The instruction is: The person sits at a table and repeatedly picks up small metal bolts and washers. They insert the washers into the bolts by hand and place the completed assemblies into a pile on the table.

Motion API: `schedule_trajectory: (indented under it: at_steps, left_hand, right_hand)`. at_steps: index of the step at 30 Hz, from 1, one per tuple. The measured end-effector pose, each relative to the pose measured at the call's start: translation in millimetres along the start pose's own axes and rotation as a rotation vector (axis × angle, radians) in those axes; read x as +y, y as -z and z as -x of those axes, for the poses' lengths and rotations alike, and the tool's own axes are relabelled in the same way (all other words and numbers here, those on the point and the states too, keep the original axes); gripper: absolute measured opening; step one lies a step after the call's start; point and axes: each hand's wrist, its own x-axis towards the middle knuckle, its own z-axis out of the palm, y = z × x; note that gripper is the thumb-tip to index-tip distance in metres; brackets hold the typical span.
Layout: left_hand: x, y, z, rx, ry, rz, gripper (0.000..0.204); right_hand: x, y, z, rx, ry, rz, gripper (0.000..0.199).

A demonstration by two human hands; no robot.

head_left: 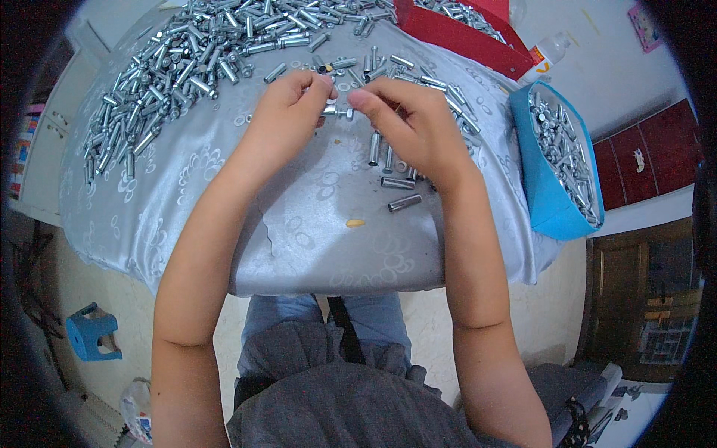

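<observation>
My left hand point(293, 108) is closed, and a shiny metal bolt point(329, 110) sticks out from under its fingers toward the right. A small nut-like end point(349, 114) shows at the bolt's right side. Close by, my right hand point(411, 123) has thumb and forefinger pressed together; what they pinch, if anything, is hidden. Loose metal sleeves point(404, 202) and bolts lie beneath and around the right hand. A larger heap of sleeve anchor bolts point(187, 71) covers the far left of the table.
A grey patterned cloth covers the table point(299, 257); a small yellow scrap point(355, 222) lies on it. At the far right stand a red box point(470, 37) of metal parts, a white bottle point(549, 54), and a blue bin point(534, 168) full of bolts. A blue stool point(93, 336) is on the floor.
</observation>
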Motion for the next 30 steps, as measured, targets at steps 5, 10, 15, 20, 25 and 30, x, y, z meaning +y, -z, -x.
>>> schedule_trajectory:
  at_steps: [5,10,15,20,25,30]
  left_hand:
    - [-5.1,-1.2,-2.2,0.003,-0.025,0.014,0.026]
    - [2.9,-1.0,1.2,0.043,-0.025,0.028,0.027]
    - [3.1,-2.0,-0.4,0.084,-0.069,0.083,0.029]
    - [7.4,-4.0,1.9,0.111,-0.064,0.111,0.027]
    - [1.4,-0.9,-1.2,0.102,-0.067,0.099,0.028]
    - [3.0,-3.7,-1.0,0.079,-0.045,0.096,0.029]
  right_hand:
    - [-6.6,-2.8,-0.8,0.151,0.122,-0.172,0.025]
    - [-0.8,-13.4,-2.4,0.138,0.084,-0.331,0.023]
    - [-12.6,-11.9,-2.6,0.046,-0.142,-0.653,0.019]
    - [-3.8,-20.4,-4.3,0.211,0.087,-0.518,0.015]
    - [-6.1,-18.8,-3.2,0.153,-0.024,-0.487,0.017]
    - [-3.5,-15.1,-2.8,0.025,-0.244,-0.551,0.023]
